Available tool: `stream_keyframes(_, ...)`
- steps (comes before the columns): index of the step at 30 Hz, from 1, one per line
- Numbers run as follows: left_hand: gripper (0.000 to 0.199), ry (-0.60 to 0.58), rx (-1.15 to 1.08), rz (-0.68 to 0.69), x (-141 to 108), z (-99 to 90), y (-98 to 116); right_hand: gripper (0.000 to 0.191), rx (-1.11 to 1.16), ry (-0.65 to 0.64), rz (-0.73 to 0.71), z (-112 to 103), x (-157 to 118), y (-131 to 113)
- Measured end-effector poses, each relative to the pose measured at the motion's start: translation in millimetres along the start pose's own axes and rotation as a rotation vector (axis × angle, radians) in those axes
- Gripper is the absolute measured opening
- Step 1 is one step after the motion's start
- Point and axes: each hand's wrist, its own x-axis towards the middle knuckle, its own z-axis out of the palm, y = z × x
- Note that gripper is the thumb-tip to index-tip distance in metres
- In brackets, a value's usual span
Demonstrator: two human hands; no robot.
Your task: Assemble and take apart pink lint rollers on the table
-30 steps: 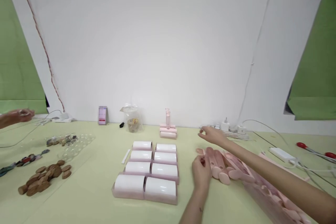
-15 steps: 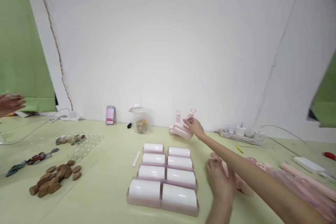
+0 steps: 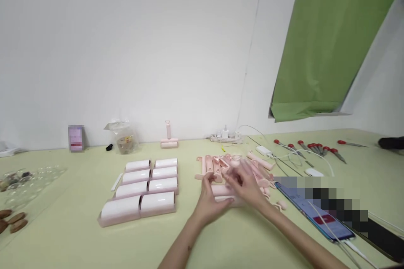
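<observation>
My left hand (image 3: 205, 204) is closed around the left end of a pink lint roller (image 3: 221, 190), low over the table, with a white strip showing under its pink cover. My right hand (image 3: 248, 187) is closed at the roller's upper right side, fingers bent in a pinch around a pale pink part that looks like its handle; motion blurs it. Just behind both hands lies a pile of loose pink plastic parts (image 3: 217, 167), among them handles and round-ended pieces. Another pink lint roller (image 3: 169, 143) stands by the wall with its handle up.
Left of my hands, white paper rolls (image 3: 158, 198) lie in two columns, with a white strip (image 3: 116, 182) beside them. A plastic bag (image 3: 124, 141) stands by the wall. At right are a phone (image 3: 315, 212), cables, a power strip (image 3: 225, 138) and red-handled tools (image 3: 318, 148).
The view has swung right. My right hand has come back from the wall to my left hand, and one lint roller fewer stands by the wall. Both hands now work on one roller.
</observation>
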Motion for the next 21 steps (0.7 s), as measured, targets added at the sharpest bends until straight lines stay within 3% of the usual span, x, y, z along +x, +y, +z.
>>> stream_keyframes(3, 0.071, -0.166, -0.084, -0.075, 0.1, -8.7, -6.3, 0.025, -0.018, -0.087, -0.014, 6.2, -4.3, -0.9)
stream_keyframes(8, 0.067, -0.106, -0.017, -0.054, -6.7, -22.7, -11.5, 0.025, 0.004, -0.129, -0.029, 10.6, 6.0, -7.2)
stream_keyframes(11, 0.064, -0.027, 0.072, -0.093, -7.8, -30.1, -13.7, 0.028, 0.045, -0.054, 0.007, 8.9, 13.1, -15.8)
stream_keyframes(15, 0.069, 0.017, 0.082, -0.058, -6.2, -36.2, -7.8, 0.033, 0.173, 0.229, 0.049, -12.0, 12.2, -24.0)
stream_keyframes(17, 0.070, 0.114, -0.071, -0.034, -4.5, -37.1, 2.2, 0.032, 0.267, 0.303, 0.015, -26.3, 5.0, -21.5)
stream_keyframes(18, 0.066, 0.153, -0.186, -0.049, -3.5, -36.9, 8.3, 0.032, 0.307, 0.282, -0.011, -32.4, 0.1, -18.7)
stream_keyframes(20, 0.054, 0.145, -0.407, -0.126, -2.7, -34.6, 20.4, 0.033, 0.350, 0.151, -0.058, -40.8, -10.7, -12.0)
stream_keyframes(21, 0.056, 0.082, -0.499, -0.182, -3.3, -32.4, 25.6, 0.033, 0.358, 0.064, -0.071, -42.7, -15.9, -9.0)
